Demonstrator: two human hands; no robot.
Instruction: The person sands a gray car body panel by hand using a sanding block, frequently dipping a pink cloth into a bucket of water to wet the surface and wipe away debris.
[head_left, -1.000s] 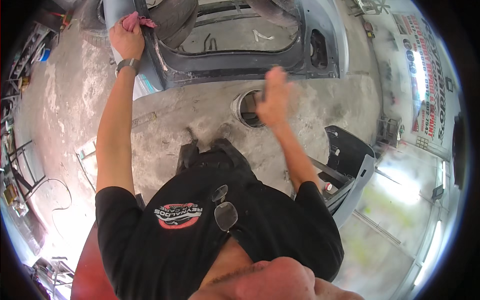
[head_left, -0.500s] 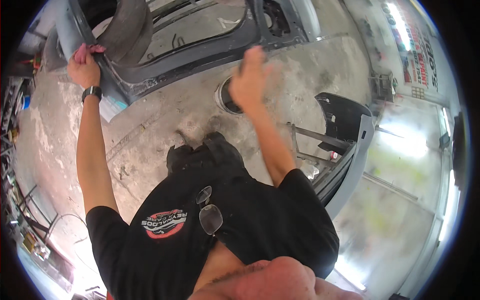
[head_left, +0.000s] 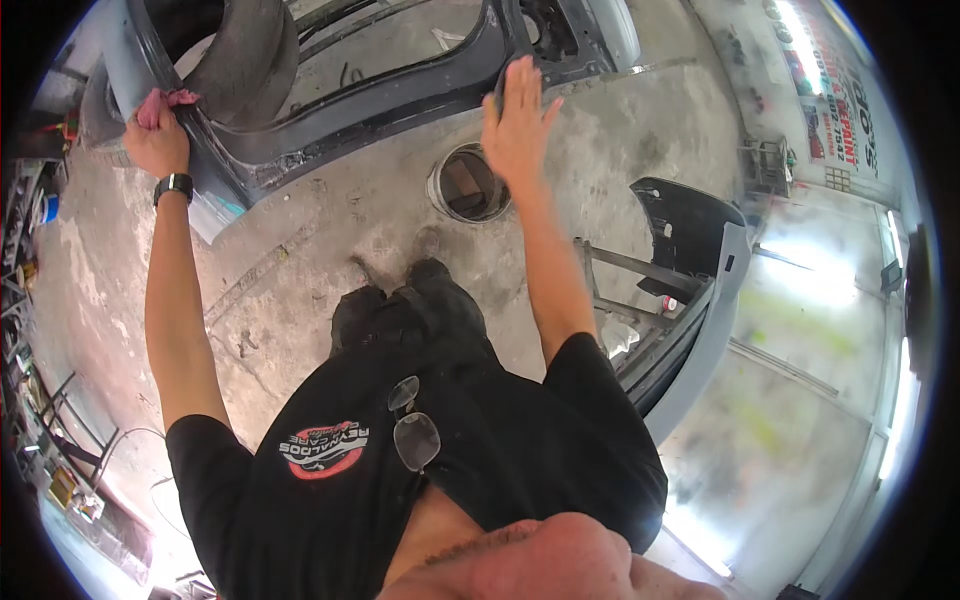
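A crumpled pink cloth (head_left: 154, 108) is bunched in my left hand (head_left: 158, 150), whose fingers are closed around it beside the grey car body panel (head_left: 385, 108). My right hand (head_left: 518, 132) reaches to the panel's lower right part, near the door pillar. Its fingers are stretched out with the thumb apart. Between thumb and forefinger shows the edge of a dark, flat pad (head_left: 500, 88), mostly hidden under the hand; its exact kind cannot be made out. Just below stands a round white-rimmed bucket (head_left: 434, 194) with brown and dark contents.
Worn concrete floor (head_left: 290, 250) lies around my feet. Behind the panel's left part is a tire (head_left: 262, 70). To my right, a grey bumper (head_left: 722, 290) rests on a metal stand (head_left: 640, 265). Shelving with clutter lines the far left edge.
My right hand has moved up and slightly right onto the panel, uncovering the bucket's opening. My left hand, still holding the pink cloth, has shifted slightly left.
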